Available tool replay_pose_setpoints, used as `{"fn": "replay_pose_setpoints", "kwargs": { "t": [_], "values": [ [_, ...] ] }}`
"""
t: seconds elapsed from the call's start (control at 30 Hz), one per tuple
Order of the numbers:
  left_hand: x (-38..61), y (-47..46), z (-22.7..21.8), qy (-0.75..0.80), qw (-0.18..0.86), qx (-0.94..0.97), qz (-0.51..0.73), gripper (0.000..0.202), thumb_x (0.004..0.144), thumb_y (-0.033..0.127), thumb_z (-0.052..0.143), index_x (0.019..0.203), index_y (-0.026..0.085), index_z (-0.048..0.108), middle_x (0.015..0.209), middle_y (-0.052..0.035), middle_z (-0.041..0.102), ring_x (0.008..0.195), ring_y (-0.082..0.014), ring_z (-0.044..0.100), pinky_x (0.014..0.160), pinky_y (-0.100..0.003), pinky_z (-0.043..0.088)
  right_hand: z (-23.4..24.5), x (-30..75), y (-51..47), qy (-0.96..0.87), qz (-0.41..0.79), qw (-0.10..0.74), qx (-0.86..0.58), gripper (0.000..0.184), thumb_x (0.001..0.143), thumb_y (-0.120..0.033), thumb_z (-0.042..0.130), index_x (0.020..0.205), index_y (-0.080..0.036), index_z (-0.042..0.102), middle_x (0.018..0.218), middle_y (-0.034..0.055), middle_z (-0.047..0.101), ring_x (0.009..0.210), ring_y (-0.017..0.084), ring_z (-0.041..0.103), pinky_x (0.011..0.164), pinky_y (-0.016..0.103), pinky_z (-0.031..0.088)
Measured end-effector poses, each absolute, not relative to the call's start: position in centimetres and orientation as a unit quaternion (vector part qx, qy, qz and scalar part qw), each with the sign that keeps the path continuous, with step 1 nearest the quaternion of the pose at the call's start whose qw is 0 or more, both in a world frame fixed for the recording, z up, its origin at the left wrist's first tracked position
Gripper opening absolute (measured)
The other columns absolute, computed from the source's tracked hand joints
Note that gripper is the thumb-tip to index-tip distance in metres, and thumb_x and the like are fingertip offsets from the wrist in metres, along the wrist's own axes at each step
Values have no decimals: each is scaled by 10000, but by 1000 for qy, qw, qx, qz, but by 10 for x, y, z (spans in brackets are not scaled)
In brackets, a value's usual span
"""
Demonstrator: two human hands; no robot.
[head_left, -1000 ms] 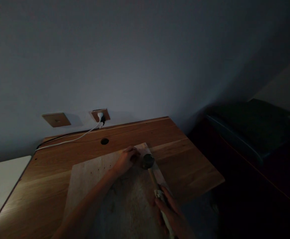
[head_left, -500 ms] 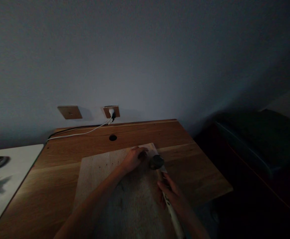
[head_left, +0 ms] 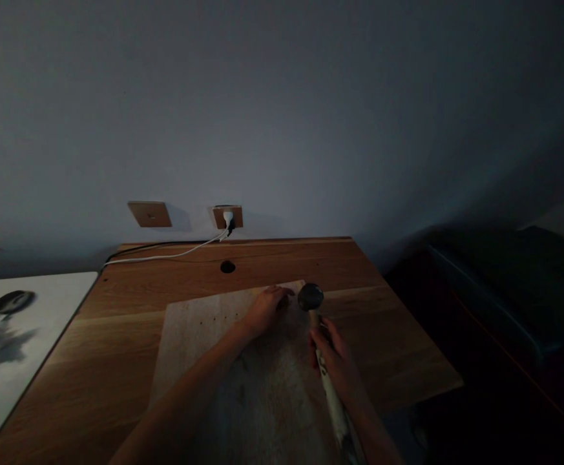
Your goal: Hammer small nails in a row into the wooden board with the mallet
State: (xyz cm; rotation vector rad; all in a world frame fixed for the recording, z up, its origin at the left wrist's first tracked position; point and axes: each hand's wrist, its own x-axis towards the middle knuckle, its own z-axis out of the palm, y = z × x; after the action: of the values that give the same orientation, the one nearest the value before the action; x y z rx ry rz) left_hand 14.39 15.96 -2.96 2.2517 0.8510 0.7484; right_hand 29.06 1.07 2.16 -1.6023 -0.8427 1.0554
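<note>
My right hand (head_left: 334,355) is wrapped round the pale handle of a hammer (head_left: 310,297), close below its dark round head. The hammer's head is above the far right corner of a worn wooden board (head_left: 272,394). My left hand (head_left: 268,309) rests at the board's far edge, fingers curled and drawn together just left of the hammer head. Whatever lies between those fingertips is hidden in the dim light. Several small dark dots (head_left: 214,318) run in a row along the far left part of the board.
Beneath the board is a wooden table (head_left: 378,323) with a round cable hole (head_left: 227,267). Cables (head_left: 175,256) lead to a wall socket (head_left: 228,217). To the left stands a white surface (head_left: 68,297) with a dark round print. A dark cushioned seat (head_left: 499,284) stands at the right.
The hammer head has risen from near the board, with my right hand moving up too. My left hand stays by the far edge. The whole view has shifted slightly.
</note>
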Motion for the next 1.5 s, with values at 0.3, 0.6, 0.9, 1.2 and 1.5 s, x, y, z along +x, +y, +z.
{"fn": "replay_pose_setpoints", "kwargs": {
  "t": [0.3,0.6,0.9,1.2,1.5],
  "values": [
    [146,158,-26,321,308,849,286,414,777,-19,582,1133,170,679,1023,-66,710,971,-205,666,921,-329,527,14,288,18,-360,434,512,-647,540,742,-642,712,1052,-206,636,703,-38,614,436,106,510,378,223,380],
    [147,158,-25,339,313,840,285,425,753,13,609,1141,172,677,1141,-95,718,1066,-241,670,969,-366,527,14,285,19,-378,441,490,-650,574,742,-677,697,1056,-202,621,653,-54,584,419,111,491,368,234,388],
    [146,158,-27,329,324,836,296,472,756,-1,603,1188,179,665,1071,-76,732,983,-216,688,910,-331,541,16,285,18,-367,450,501,-642,513,753,-652,713,983,-202,624,631,-52,580,411,97,471,367,216,376],
    [144,157,-21,341,350,822,294,484,752,2,601,1196,183,666,972,-47,747,904,-198,700,848,-305,547,20,284,17,-359,454,496,-647,527,737,-673,707,975,-212,613,598,-59,560,410,107,466,369,221,369],
    [145,159,-26,332,353,820,305,480,739,1,592,1177,177,676,1042,-62,760,954,-208,709,910,-320,543,18,283,20,-372,451,496,-642,523,732,-672,710,953,-209,610,589,-62,548,399,105,463,359,221,376]
  ]
}}
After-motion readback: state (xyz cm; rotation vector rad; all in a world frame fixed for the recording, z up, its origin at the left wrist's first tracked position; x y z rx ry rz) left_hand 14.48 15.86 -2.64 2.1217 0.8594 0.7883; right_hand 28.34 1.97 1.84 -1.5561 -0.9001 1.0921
